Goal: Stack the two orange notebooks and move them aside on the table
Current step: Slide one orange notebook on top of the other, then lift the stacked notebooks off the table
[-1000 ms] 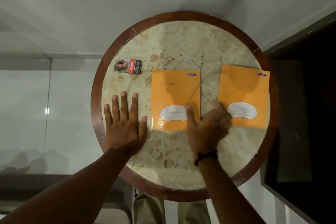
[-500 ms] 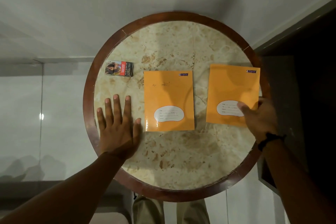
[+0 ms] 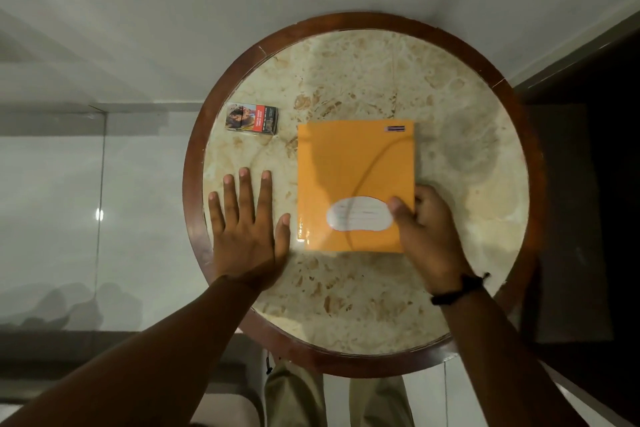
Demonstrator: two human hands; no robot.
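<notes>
Orange and glossy, the top notebook (image 3: 356,184) lies on the other near the middle of the round marble table (image 3: 363,288), a strip of the lower cover showing at its left edge. The right hand (image 3: 427,236) pinches the pair's lower right corner, thumb on the label, while the left hand (image 3: 247,222) rests flat and open beside them. They look light, thin, bendy and apt to slide apart, so the person would best grip both along one edge.

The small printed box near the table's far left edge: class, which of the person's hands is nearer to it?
Left. The left hand lies flat on the table just below the small printed box, apart from it. The right hand is across the table, gripping the orange notebook.
</notes>
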